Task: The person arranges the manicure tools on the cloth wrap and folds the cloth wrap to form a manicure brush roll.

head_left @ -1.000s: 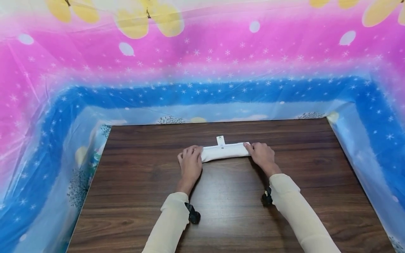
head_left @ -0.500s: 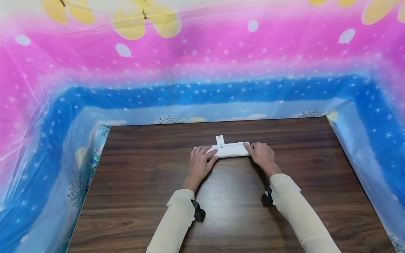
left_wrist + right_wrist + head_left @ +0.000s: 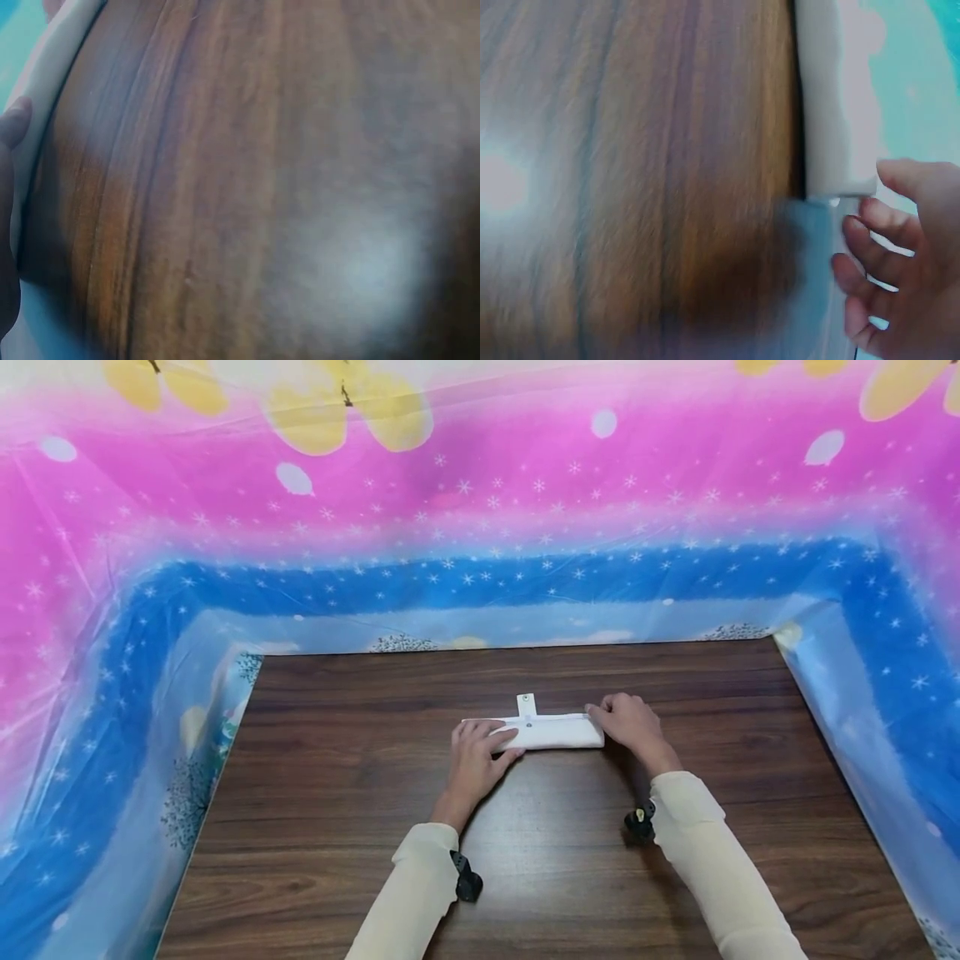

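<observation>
A slim white pouch [image 3: 558, 732] lies across the table in the head view. A snap tab [image 3: 527, 703] sticks out from its far edge, and a seam-like line runs along that edge. My left hand [image 3: 474, 760] holds the pouch's left part, its fingers over the top and the thumb by the near edge. At the far right corner my right hand [image 3: 632, 725] pinches the pouch between thumb and fingers. The right wrist view shows the pouch end [image 3: 841, 169] against that thumb, with the other fingers curled below it. Only part of the left hand shows in the left wrist view.
The dark wooden table [image 3: 555, 877] stretches around both forearms. A pink and blue patterned cloth [image 3: 480, 527] stands along its back and sides. A small black camera [image 3: 468, 881] sits on the left wrist, another camera [image 3: 640, 821] on the right.
First my left hand slid right from the pouch's left end, onto its top. Since then the pouch has come slightly nearer, and my right hand has shifted right, baring more of its right end.
</observation>
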Demonstrator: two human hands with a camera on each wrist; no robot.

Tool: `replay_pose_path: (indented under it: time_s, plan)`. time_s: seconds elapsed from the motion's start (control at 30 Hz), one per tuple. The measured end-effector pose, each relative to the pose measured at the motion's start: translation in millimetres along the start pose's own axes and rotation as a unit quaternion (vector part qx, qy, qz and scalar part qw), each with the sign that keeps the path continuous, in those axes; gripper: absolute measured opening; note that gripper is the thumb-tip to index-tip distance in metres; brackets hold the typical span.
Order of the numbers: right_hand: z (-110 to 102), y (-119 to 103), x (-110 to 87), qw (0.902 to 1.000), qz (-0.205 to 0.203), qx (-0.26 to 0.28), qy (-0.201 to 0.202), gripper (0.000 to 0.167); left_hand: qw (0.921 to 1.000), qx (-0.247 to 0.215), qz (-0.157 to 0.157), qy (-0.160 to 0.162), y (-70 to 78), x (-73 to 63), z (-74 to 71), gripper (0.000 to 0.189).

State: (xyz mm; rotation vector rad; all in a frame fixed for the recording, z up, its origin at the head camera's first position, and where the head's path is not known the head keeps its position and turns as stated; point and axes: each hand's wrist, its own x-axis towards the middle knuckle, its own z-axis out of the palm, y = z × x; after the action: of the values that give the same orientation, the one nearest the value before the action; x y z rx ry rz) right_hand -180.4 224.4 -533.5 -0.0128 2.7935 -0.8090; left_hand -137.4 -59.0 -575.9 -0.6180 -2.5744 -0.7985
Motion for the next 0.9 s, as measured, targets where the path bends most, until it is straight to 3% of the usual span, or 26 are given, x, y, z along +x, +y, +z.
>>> replay_pose_path:
  time_s: [0.13, 0.23, 0.37, 0.67, 0.9]
  plan:
    - [2.6, -16.3, 9.0, 0.9981, -0.037, 0.037, 0.031, 0.026, 0.9999, 0.003, 0.01, 0.009, 1.0, -5.1, -0.5, 0.033]
    - [7.2, -32.3, 19.3, 0.9934, -0.05, 0.103, -0.005, 0.027, 0.9998, 0.001, 0.013, 0.013, 0.8, -7.3, -0.6, 0.033]
    - [16.4, -49.7, 32.6, 0.9819, -0.025, 0.173, -0.074, 0.031, 0.9998, -0.002, 0.014, 0.011, -0.2, -8.4, -0.3, 0.033]
    - [32.4, -70.0, 45.0, 0.9811, -0.002, 0.162, -0.106, 0.035, 0.9996, -0.002, 0.019, 0.023, 0.1, -9.9, 2.3, 0.033]
    - [34.5, -77.6, 46.4, 0.9869, 0.001, 0.136, -0.087, 0.026, 0.9994, -0.022, 0.02, 0.017, 0.4, -10.3, 3.4, 0.033]
